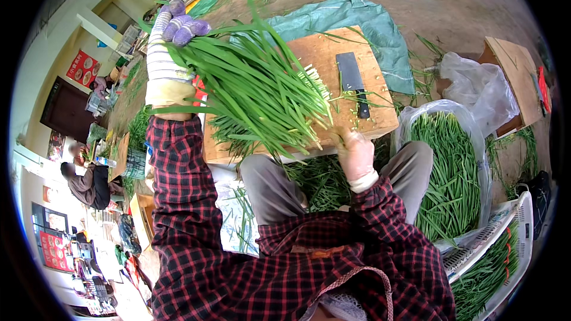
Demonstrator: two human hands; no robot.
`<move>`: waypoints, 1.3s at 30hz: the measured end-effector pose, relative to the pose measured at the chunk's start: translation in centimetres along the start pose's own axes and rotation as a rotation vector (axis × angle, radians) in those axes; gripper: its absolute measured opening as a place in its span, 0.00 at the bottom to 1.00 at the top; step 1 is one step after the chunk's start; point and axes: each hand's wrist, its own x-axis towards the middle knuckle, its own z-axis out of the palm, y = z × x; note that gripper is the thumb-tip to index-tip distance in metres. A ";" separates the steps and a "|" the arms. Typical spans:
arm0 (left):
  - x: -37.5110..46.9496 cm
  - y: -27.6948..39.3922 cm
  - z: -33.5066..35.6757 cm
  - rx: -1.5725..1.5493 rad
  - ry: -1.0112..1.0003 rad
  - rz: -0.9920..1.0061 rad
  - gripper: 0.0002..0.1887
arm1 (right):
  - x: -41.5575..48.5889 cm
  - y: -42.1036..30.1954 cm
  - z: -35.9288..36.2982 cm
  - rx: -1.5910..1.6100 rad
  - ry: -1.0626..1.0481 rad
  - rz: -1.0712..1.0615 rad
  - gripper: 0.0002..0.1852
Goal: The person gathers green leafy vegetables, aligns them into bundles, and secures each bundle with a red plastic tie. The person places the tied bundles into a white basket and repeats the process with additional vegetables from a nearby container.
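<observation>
My left hand [180, 31], in a striped glove with purple fingertips, grips a large bunch of garlic chives [254, 84] by its leafy end. The bunch slants down to the right, over a wooden board [308, 49]. My right hand [355, 152], in a thin pale glove, pinches at the lower stem ends; its fingertips partly hide what is between them. A cleaver [350, 73] with a black handle lies flat on the board, among small cut bits. More cut white stem ends [314, 78] show behind the bunch. Darker green leaves [236, 131] lie on the board beneath it.
Right of my knee stands a clear plastic bag [484, 187] packed with chives. A white plastic basket [526, 232] holds more. Green sheeting [388, 31] lies beyond the board. A wooden box [513, 80] stands at far right. Another person [91, 183] sits at left.
</observation>
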 end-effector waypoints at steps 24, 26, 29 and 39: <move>-1.2 0.0 0.6 -0.024 0.014 0.009 0.14 | -0.7 -1.9 -4.1 -0.080 -0.195 -0.010 0.27; -0.6 -1.6 0.3 -0.042 0.038 0.033 0.12 | 1.7 -4.4 -5.1 0.023 -0.053 -0.112 0.25; 0.5 -2.6 1.3 0.289 0.263 0.199 0.10 | 2.4 -3.9 -3.0 0.150 -0.024 -0.115 0.21; -1.8 -4.1 0.5 0.033 0.165 0.051 0.09 | -2.3 -1.5 -1.5 0.635 -0.112 0.330 0.12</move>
